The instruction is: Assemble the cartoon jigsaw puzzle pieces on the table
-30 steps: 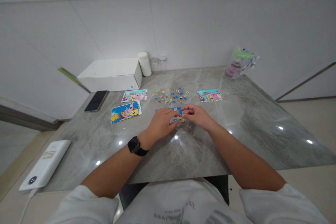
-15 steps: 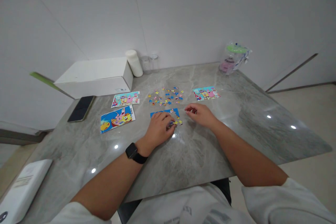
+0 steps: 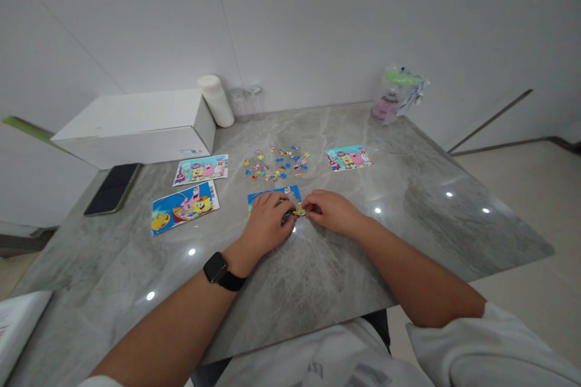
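A partly joined blue jigsaw puzzle lies on the grey marbled table, its near side hidden by my left hand. That hand rests over it, fingers curled, thumb and forefinger at the puzzle's right lower edge. Between both hands sits a yellow puzzle piece. My right hand meets it from the right, its fingertips pinched together on what looks like a piece. Just beyond, loose puzzle pieces in blue, yellow and pink are scattered.
Cartoon picture cards lie left, one blue and one turquoise; another card lies right. A phone, white box, white bottle, two clear jars and a bagged green-lidded container stand around.
My right hand has moved left to the puzzle's edge, and its fingers have closed there. The left hand stays on the puzzle. The whole view has shifted slightly.
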The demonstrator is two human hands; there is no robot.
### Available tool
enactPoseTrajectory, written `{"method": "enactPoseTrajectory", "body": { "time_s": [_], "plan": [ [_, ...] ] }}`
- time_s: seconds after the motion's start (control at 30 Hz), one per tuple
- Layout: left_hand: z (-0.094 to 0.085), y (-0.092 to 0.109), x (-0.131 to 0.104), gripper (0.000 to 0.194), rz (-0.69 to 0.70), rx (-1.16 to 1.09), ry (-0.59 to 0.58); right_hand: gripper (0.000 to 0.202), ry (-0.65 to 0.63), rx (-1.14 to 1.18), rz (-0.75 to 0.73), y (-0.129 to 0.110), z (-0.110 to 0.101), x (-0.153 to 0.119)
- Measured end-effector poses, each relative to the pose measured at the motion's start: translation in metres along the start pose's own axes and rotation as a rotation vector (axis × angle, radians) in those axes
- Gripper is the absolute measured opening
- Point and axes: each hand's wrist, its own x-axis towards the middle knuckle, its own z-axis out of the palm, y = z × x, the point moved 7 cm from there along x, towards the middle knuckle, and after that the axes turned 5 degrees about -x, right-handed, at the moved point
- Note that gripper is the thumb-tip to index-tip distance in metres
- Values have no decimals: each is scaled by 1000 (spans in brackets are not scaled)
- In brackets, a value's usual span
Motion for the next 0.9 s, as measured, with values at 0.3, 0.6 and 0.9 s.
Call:
{"method": "enactPoseTrajectory", "body": {
  "time_s": [0.3,0.6,0.9],
  "plan": [
    [1,-1,-2,32,8,4,-7,15,-3,-8,-9,-2,-2,0],
    [0,13,-8,27,122,2,-73,15,-10,-20,1,-2,-2,1],
    [2,14,-8,32,124,-11,-101,15,21,-5,-18,1,0,1]
  ]
}}
